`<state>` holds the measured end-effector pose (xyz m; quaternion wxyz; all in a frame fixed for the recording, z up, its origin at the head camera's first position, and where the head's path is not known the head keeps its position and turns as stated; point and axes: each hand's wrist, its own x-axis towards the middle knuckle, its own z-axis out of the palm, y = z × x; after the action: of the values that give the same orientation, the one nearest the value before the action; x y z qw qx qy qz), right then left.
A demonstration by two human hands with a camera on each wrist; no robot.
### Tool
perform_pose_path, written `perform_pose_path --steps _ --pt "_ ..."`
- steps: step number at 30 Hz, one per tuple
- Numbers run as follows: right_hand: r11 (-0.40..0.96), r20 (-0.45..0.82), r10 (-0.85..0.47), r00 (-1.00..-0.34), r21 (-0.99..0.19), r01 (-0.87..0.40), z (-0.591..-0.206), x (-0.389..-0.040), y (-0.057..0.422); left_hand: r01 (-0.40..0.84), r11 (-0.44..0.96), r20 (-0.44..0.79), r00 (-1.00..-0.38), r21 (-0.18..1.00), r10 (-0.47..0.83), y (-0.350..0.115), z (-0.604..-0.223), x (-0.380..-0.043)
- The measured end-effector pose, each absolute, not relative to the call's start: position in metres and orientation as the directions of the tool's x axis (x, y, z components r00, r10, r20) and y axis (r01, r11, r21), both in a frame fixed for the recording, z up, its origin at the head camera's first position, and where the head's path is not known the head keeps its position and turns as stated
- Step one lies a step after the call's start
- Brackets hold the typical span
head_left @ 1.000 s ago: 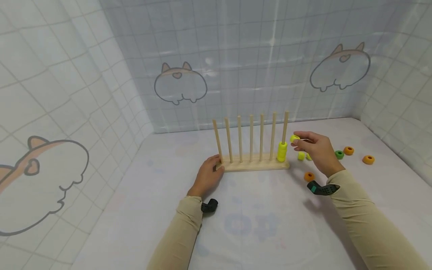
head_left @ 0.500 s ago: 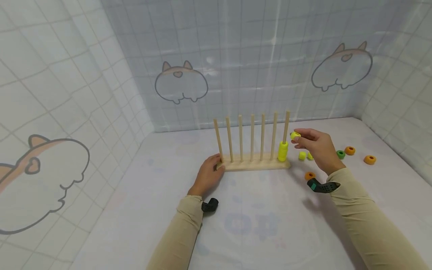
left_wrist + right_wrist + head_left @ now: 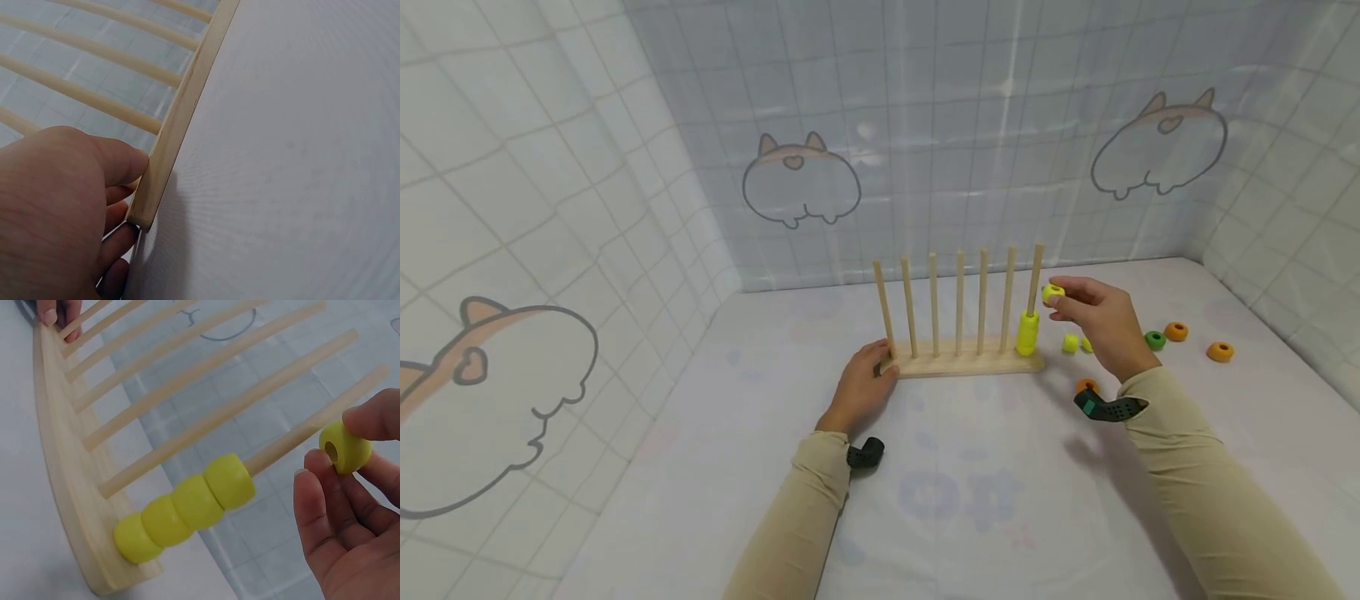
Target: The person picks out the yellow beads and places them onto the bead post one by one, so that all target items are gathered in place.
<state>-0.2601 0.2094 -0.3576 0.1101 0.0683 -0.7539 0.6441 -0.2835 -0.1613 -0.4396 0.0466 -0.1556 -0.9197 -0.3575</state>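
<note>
A wooden peg rack (image 3: 959, 363) with a row of upright pegs stands on the table. Several yellow beads (image 3: 182, 509) are stacked at the foot of its rightmost peg (image 3: 1036, 279); the other pegs are bare. My left hand (image 3: 859, 387) grips the left end of the base, the thumb (image 3: 128, 159) on its front edge and the fingers behind and beneath. Between thumb and fingers my right hand (image 3: 1105, 325) pinches another yellow bead (image 3: 345, 447), its hole showing. That bead is in the air just right of the rightmost peg, higher than the stack.
Yellow beads (image 3: 1070, 342) lie on the table right of the rack. An orange bead (image 3: 1086, 386) sits partly behind the right wrist's band. Farther right are a green bead (image 3: 1155, 340) and orange beads (image 3: 1221, 352). A tile-patterned sheet (image 3: 925, 125) rises behind the table.
My right hand has lifted the yellow bead slightly, and its hole has turned more into view. The left hand keeps its grip on the rack, which stays in place.
</note>
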Motion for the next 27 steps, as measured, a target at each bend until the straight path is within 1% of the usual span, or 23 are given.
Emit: perform_pose_path --steps 5,12,23,27 --pt "0.117 0.278 0.043 -0.96 -0.955 -0.271 -0.355 -0.263 0.209 0.318 0.69 0.195 -0.948 0.65 0.252 -0.161 -0.44 -0.282" --pt "0.143 0.298 0.056 -0.953 -0.947 -0.288 -0.349 -0.264 0.208 0.321 0.693 0.196 -0.947 0.646 0.256 -0.161 -0.438 -0.282" --pt "0.082 0.318 0.06 -0.946 -0.946 -0.313 -0.341 -0.264 0.21 0.318 0.697 0.194 -0.948 0.643 0.254 -0.161 -0.437 -0.283" --pt "0.111 0.315 0.061 -0.947 -0.945 -0.307 -0.34 -0.264 0.211 0.324 0.701 0.197 -0.946 0.636 0.259 -0.161 -0.44 -0.283"
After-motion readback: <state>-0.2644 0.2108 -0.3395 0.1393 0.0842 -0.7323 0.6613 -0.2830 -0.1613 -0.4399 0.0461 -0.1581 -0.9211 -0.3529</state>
